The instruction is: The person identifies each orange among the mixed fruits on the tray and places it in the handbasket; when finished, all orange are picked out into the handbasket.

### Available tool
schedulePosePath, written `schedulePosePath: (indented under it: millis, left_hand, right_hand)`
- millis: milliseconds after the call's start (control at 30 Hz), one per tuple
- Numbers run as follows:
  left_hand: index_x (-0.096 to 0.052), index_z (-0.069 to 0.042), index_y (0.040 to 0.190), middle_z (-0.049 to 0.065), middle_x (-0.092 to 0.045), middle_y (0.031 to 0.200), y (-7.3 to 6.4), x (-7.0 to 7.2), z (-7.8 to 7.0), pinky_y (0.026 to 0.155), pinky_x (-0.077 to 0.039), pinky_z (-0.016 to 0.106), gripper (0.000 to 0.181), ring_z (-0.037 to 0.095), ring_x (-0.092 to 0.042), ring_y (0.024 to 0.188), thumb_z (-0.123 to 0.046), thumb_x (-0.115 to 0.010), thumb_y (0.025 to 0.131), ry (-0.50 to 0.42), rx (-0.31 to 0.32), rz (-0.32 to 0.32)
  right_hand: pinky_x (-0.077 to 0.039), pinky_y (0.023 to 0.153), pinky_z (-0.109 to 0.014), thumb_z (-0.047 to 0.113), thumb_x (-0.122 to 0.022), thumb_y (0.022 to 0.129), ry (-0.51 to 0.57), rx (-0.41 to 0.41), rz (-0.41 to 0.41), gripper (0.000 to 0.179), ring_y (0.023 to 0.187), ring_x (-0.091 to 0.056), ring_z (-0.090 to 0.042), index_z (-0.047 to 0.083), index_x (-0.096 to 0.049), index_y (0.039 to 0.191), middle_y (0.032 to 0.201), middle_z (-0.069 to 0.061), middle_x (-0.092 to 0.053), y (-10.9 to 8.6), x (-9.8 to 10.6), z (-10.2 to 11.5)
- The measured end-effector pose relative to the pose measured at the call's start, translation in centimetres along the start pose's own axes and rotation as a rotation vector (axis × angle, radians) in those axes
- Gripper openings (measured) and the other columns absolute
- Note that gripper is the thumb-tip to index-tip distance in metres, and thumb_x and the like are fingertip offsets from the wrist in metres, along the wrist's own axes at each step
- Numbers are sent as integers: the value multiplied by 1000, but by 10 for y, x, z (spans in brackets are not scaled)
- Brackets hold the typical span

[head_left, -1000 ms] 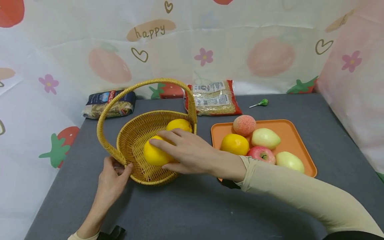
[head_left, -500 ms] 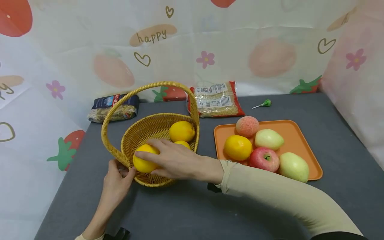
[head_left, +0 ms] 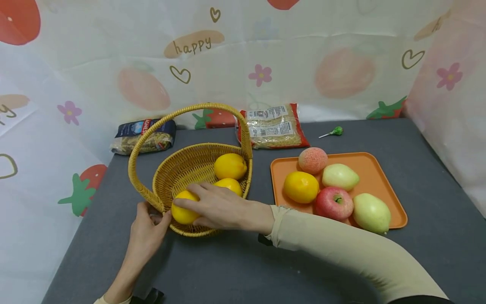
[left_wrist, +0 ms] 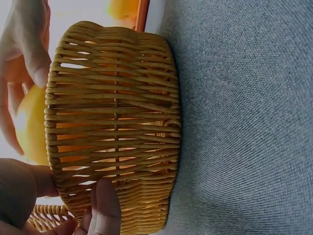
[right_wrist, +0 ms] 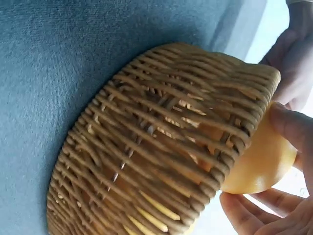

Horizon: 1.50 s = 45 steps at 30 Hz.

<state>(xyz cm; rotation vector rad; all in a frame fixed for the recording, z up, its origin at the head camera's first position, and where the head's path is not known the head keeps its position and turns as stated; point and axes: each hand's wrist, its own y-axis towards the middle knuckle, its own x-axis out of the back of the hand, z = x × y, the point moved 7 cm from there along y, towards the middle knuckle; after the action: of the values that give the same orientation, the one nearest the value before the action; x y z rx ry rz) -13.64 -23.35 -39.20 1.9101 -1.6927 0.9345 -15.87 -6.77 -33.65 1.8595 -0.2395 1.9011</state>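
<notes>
A woven yellow basket (head_left: 186, 159) with a tall arched handle stands on the left half of the table. My left hand (head_left: 146, 231) grips its near-left rim at the handle's foot, thumb on the rim and fingers on the outer weave (left_wrist: 117, 112). Inside the basket, my right hand (head_left: 224, 209) holds a lemon (head_left: 183, 210) from above, close to that rim. In the right wrist view the held lemon (right_wrist: 264, 159) shows between thumb and fingers, partly behind the rim. Two more lemons, one behind (head_left: 230, 166) and one partly covered by my right hand (head_left: 230, 184), lie in the basket's right side.
An orange tray (head_left: 373, 177) on the right bears a lemon (head_left: 301, 187), a peach (head_left: 313, 160), a red apple (head_left: 334, 203) and two pale green fruits (head_left: 371, 212). Behind stand a pasta bag (head_left: 146, 137), a red-edged grain bag (head_left: 273, 126) and a green lollipop (head_left: 336, 131).
My right hand has moved left and down into the basket with the lemon, uncovering part of another lemon. My left hand keeps its grip on the rim. The head view has shifted slightly.
</notes>
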Motion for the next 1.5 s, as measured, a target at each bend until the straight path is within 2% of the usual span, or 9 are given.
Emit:
schedulePosePath:
  millis: [133, 233, 433, 600, 833, 1000, 1200, 1500]
  left_hand:
    - [-33, 0, 133, 19, -55, 116, 0, 0, 0, 64, -47, 24, 50, 9, -58, 81, -32, -52, 100, -1, -3, 0]
    - [-34, 0, 133, 18, -56, 115, 0, 0, 0, 63, -47, 23, 50, 7, -58, 79, -33, -52, 100, -3, -15, -9]
    - [-35, 0, 133, 18, -56, 115, 1, 1, 0, 63, -48, 23, 51, 6, -58, 80, -35, -52, 100, -1, -26, -20]
    - [-35, 1, 132, 19, -56, 115, 2, 0, -1, 63, -48, 23, 51, 10, -59, 83, -36, -51, 100, 5, -33, -22]
    - [-36, 1, 132, 19, -57, 114, 2, 1, -1, 63, -47, 23, 50, 11, -59, 83, -34, -52, 100, 10, -32, -26]
    - [-36, 1, 132, 19, -57, 113, 2, 1, -2, 63, -47, 22, 49, 11, -59, 82, -32, -53, 100, 15, -38, -33]
    - [-35, 2, 134, 20, -57, 114, 2, 2, -2, 62, -46, 23, 51, 14, -60, 83, -32, -53, 100, 10, -29, -27]
    - [-35, 2, 134, 19, -57, 113, 1, 1, -2, 61, -46, 23, 51, 9, -58, 79, -31, -54, 100, 15, -34, -35]
  right_hand:
    - [-54, 89, -30, 40, -67, 92, -2, -11, 54, 59, 117, -58, -20, 28, -43, 145, 139, -8, -49, 2, -8, 3]
    - [-52, 92, -30, 41, -67, 92, -37, -6, 76, 60, 115, -59, -19, 29, -43, 146, 140, -7, -50, 2, -11, 4]
    - [-52, 89, -28, 41, -66, 92, -110, 22, 63, 58, 105, -61, -17, 28, -45, 144, 134, -7, -51, 3, -14, 9]
    - [-51, 91, -28, 40, -64, 94, -137, 38, 74, 57, 106, -60, -17, 27, -44, 145, 135, -6, -51, 4, -17, 10]
    - [-51, 94, -29, 37, -63, 94, -115, 22, 55, 52, 108, -63, -18, 19, -47, 141, 133, -5, -56, 6, -16, 8]
    - [-53, 91, -29, 32, -57, 97, -130, 24, 53, 46, 105, -64, -19, 21, -50, 141, 133, -6, -55, 5, -16, 8]
    - [-53, 88, -29, 31, -58, 97, -148, 19, 40, 43, 102, -64, -18, 24, -53, 139, 130, -3, -57, 5, -14, 8]
    - [-50, 99, -29, 29, -51, 102, -139, 0, 59, 40, 117, -62, -18, 16, -50, 139, 137, -5, -58, 4, -18, 8]
